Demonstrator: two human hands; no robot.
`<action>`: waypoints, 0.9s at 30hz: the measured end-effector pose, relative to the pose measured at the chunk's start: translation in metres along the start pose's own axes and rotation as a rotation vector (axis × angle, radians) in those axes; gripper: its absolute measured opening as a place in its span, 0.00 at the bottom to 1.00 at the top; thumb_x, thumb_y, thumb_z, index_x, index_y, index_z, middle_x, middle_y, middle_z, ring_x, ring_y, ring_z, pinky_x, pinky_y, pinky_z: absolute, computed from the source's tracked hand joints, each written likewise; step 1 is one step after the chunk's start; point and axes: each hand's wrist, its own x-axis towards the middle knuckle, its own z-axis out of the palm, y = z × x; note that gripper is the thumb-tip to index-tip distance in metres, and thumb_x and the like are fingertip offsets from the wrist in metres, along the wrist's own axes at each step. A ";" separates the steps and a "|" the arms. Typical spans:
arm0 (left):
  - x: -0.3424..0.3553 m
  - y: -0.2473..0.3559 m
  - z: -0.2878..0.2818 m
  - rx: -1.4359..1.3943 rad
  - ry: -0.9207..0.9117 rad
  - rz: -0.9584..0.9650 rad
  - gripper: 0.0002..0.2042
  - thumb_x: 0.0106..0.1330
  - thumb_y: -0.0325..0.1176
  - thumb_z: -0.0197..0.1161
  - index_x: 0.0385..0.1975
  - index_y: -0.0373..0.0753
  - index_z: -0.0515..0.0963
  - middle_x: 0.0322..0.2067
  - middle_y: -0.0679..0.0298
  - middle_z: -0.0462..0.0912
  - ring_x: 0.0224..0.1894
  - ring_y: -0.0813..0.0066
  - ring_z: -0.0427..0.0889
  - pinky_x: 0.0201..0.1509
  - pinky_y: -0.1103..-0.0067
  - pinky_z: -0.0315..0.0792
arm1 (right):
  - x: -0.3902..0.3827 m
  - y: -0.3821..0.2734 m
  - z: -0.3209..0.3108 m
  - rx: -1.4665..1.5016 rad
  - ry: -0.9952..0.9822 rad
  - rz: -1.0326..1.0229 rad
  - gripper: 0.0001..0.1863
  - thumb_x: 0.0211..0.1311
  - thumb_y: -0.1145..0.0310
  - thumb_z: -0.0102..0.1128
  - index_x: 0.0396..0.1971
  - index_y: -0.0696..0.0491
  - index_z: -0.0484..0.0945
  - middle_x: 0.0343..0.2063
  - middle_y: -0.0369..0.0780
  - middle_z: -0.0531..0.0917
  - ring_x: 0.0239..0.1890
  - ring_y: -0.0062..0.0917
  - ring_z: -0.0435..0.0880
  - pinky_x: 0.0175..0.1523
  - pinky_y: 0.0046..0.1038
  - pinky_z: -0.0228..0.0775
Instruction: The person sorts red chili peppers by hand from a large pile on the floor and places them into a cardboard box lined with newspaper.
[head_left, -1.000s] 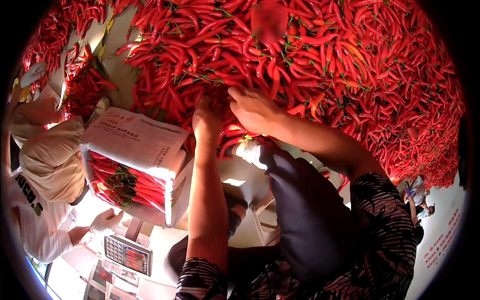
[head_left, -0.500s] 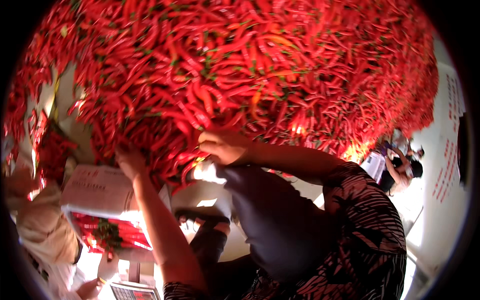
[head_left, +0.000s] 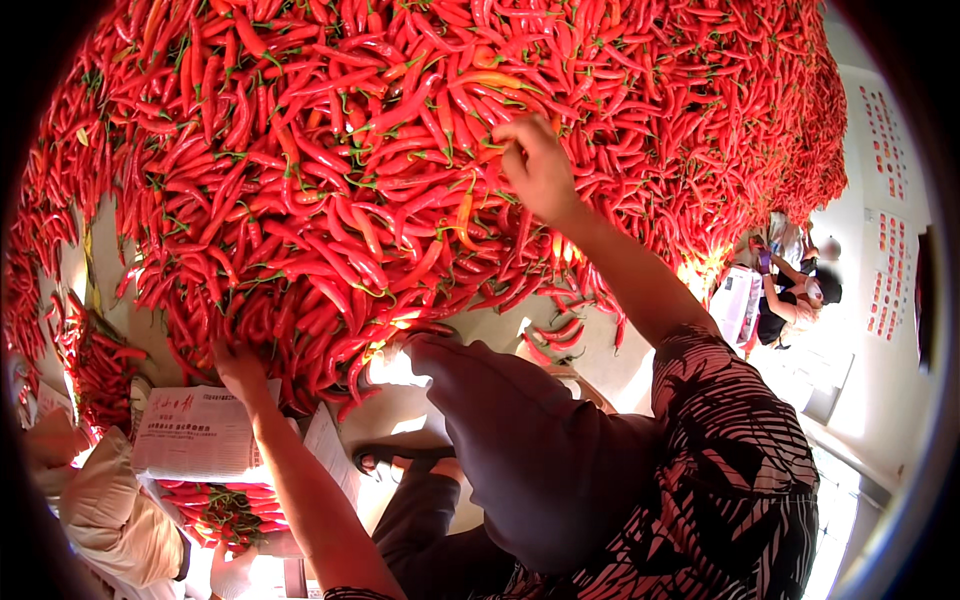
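A huge heap of red chili peppers with green stems fills the far side. My right hand reaches over the middle of the heap, fingers curled in a pinch; whatever they hold, if anything, is hidden. At the heap's near left edge, my left hand touches the peppers, beside a newspaper-covered box; its fingertips are dark and partly lost among them. In the box's uncovered part, chili peppers lie in a row with their green stems bunched together.
The newspaper drapes over the box at left. Another person's knee and hand are close beside it. My bent knee rises between my arms. A few loose chilies lie on the floor. Another person crouches at far right.
My right hand has gone from beside my knee up and right over the heap. My left hand sits slightly lower and farther left. The other person's hand by the box has shifted down.
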 end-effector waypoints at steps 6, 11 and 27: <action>-0.017 0.026 0.000 -0.028 -0.039 -0.002 0.15 0.68 0.36 0.58 0.46 0.31 0.80 0.45 0.43 0.83 0.47 0.41 0.81 0.53 0.59 0.73 | 0.034 0.025 0.013 -0.576 -0.236 0.294 0.28 0.65 0.48 0.64 0.49 0.58 0.77 0.44 0.51 0.85 0.46 0.45 0.85 0.52 0.41 0.79; -0.026 0.020 0.000 0.003 -0.028 -0.014 0.17 0.68 0.39 0.58 0.47 0.31 0.79 0.41 0.41 0.82 0.44 0.43 0.82 0.51 0.60 0.73 | 0.047 0.007 0.029 -0.574 -0.593 0.486 0.31 0.65 0.49 0.63 0.56 0.60 0.71 0.42 0.54 0.86 0.47 0.50 0.86 0.53 0.49 0.78; -0.132 0.275 0.011 -0.211 -0.229 0.959 0.32 0.63 0.27 0.60 0.71 0.42 0.68 0.53 0.49 0.78 0.54 0.49 0.79 0.60 0.57 0.73 | -0.033 -0.089 0.022 0.710 -0.730 0.477 0.13 0.70 0.69 0.57 0.48 0.59 0.81 0.28 0.34 0.83 0.31 0.14 0.78 0.36 0.23 0.71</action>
